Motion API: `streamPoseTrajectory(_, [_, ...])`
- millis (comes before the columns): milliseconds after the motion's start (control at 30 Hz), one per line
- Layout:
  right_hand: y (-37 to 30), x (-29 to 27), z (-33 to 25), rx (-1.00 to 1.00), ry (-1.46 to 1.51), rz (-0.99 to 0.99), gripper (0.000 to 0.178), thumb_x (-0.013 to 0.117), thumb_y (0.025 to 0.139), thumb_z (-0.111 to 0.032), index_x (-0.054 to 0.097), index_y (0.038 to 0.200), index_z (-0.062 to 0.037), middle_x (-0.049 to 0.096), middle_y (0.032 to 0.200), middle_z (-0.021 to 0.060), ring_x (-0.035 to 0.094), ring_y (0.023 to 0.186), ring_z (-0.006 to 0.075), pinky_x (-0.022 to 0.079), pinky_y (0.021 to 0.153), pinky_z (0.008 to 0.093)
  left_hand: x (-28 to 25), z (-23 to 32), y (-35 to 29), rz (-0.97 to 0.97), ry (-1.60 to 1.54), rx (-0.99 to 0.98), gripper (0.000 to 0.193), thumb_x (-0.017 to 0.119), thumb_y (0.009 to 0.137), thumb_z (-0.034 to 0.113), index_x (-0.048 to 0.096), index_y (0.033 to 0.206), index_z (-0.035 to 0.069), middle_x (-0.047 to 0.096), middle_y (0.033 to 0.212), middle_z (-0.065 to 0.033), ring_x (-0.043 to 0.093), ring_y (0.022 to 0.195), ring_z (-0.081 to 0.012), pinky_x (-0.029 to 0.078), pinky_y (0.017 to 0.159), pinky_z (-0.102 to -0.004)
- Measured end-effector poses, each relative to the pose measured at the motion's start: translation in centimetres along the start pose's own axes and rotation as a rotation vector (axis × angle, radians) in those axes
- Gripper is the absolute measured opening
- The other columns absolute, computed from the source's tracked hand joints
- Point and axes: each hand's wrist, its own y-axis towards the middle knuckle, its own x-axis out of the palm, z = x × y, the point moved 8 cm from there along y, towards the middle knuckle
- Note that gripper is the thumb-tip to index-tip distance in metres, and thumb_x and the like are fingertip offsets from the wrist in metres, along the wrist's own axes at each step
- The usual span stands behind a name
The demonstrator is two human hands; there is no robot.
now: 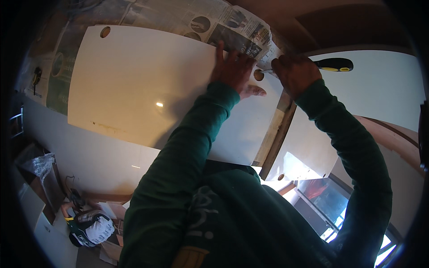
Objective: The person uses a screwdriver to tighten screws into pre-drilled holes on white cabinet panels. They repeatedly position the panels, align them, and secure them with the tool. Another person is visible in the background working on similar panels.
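Note:
A white panel (129,85) lies on newspaper in front of me, with a round hole (258,75) near its right end and another hole (105,32) at its far left corner. My left hand (233,70) rests on the panel with its fingers spread, just left of the right-end hole. My right hand (296,73) is closed around a screwdriver-like tool with a black and yellow handle (336,64). The handle sticks out to the right of the fist. The tool's thin metal shaft points left, with its end at the hole's edge; the tip's shape cannot be made out.
Newspaper sheets (237,22) spread behind and left of the panel. A small black and yellow tool (36,77) lies at the far left. Another white panel (380,80) stands at the right. At the lower left, a person (91,228) bends near wood pieces.

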Motion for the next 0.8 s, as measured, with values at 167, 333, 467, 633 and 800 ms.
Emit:
streamPoseTrajectory(167, [0.5,-0.5,-0.7,-0.026,0.030,0.084,0.013,0.075,0.086,-0.017,0.068,0.094,-0.0099,0.073,0.085,0.0083,0.074,0.082,0.0247,0.061,0.070,0.0393,-0.1,0.1,-0.1,0.008,-0.047,0.015,0.098,0.074,0.069,0.081,0.059,0.141,0.017,0.067,0.133,-0.0041,0.051,0.132,-0.0295,0.010,0.122,-0.0732])
streamPoseTrajectory(333, [1.1,0.9,-0.3,0.122,0.022,-0.126,0.021,0.077,0.087,-0.028,0.070,0.097,-0.0107,0.074,0.087,0.0100,0.075,0.087,0.0270,0.061,0.076,0.0403,-0.1,0.4,0.1,-0.022,-0.017,0.013,0.096,0.076,0.069,0.080,0.061,0.140,0.016,0.069,0.130,-0.0035,0.051,0.133,-0.0297,0.010,0.122,-0.0726])
streamPoseTrajectory(467, [3.7,0.7,-0.7,0.264,0.078,-0.413,0.016,0.074,0.093,-0.023,0.072,0.102,-0.0103,0.076,0.091,0.0099,0.077,0.089,0.0294,0.062,0.076,0.0401,-0.3,-0.4,-0.4,0.073,-0.023,0.041,0.089,0.077,0.071,0.077,0.062,0.137,0.018,0.068,0.136,-0.0030,0.050,0.135,-0.0300,0.008,0.122,-0.0723])
streamPoseTrajectory(633, [2.7,0.8,0.2,0.277,0.057,-0.453,0.017,0.074,0.092,-0.026,0.076,0.098,-0.0101,0.078,0.098,0.0115,0.077,0.093,0.0297,0.062,0.082,0.0423,-0.3,0.3,0.3,0.025,-0.033,0.033,0.087,0.076,0.072,0.077,0.061,0.139,0.023,0.067,0.136,-0.0028,0.051,0.135,-0.0296,0.006,0.123,-0.0720])
streamPoseTrajectory(800, [1.2,0.0,-0.8,0.178,-0.046,-0.486,0.021,0.071,0.096,-0.028,0.072,0.108,-0.0108,0.077,0.092,0.0120,0.077,0.092,0.0280,0.063,0.071,0.0415,-0.1,-0.3,-0.1,0.040,-0.036,0.011,0.087,0.076,0.072,0.078,0.061,0.137,0.022,0.066,0.135,-0.0038,0.051,0.134,-0.0290,0.007,0.123,-0.0720])
